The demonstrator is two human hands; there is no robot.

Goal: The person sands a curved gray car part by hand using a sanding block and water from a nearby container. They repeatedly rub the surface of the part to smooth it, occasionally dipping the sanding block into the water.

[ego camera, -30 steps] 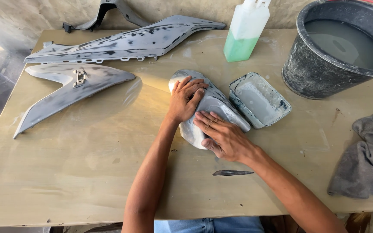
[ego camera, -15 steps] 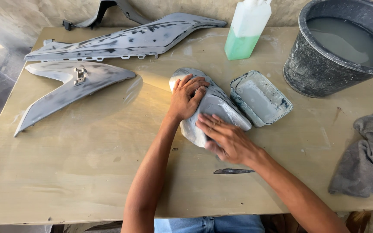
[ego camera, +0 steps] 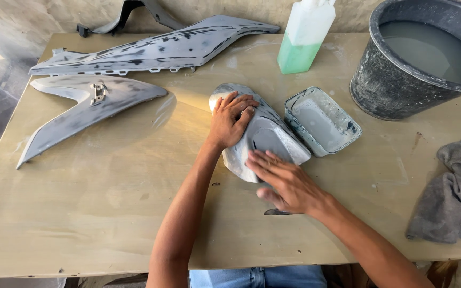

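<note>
Two hands on the same rounded grey sanded plastic cover (ego camera: 265, 140), sitting mid-tabletop just left of the shallow rectangular grey tray (ego camera: 322, 120). Compared to half a second back, not much moved: the left hand (ego camera: 232, 120) is still pressed flat on the far end of the cover, fingers together, nothing clamped. The right hand (ego camera: 286, 181) has slid a touch nearer and lower along the near edge, fingers spread and lying flat, so no real grip there either.

Packaging-wise, there's a white plastic bottle with green liquid (ego camera: 304, 35) at the far edge, top cut off by the frame; can't make out any label. Far right, a big dark bucket of cloudy water (ego camera: 423, 56), partly cropped. A crumpled grey rag (ego camera: 454, 194) lies near right, running off the edge.

Far left on the beige wooden tabletop (ego camera: 81, 213) lie two long grey pointed fairing panels (ego camera: 150, 50), and another dark piece behind them is mostly out of view. A small dark sliver (ego camera: 276, 212) pokes out under the right wrist, hard to tell what it is.
</note>
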